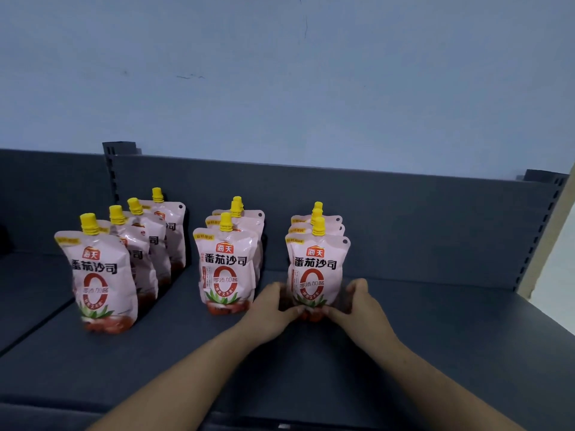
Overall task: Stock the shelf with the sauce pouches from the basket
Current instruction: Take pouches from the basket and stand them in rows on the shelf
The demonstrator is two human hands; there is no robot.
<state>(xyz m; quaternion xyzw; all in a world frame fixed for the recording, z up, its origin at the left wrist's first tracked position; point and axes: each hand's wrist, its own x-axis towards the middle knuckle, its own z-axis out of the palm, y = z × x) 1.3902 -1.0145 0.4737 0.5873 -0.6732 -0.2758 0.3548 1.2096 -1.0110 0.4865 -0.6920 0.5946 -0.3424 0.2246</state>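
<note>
Pink sauce pouches with yellow caps stand upright in three rows on the dark grey shelf (435,321). The left row (102,275) has several pouches, the middle row (225,269) three, the right row three. My left hand (273,309) and my right hand (357,306) grip the base of the front pouch of the right row (317,269) from both sides. That pouch stands upright on the shelf. The basket is out of view.
The shelf's dark back panel (404,219) rises behind the rows, with slotted uprights at the left (113,178) and right (541,225). A pale blue wall (280,73) is above. Bare shelf surface lies right of the right row and in front of all the rows.
</note>
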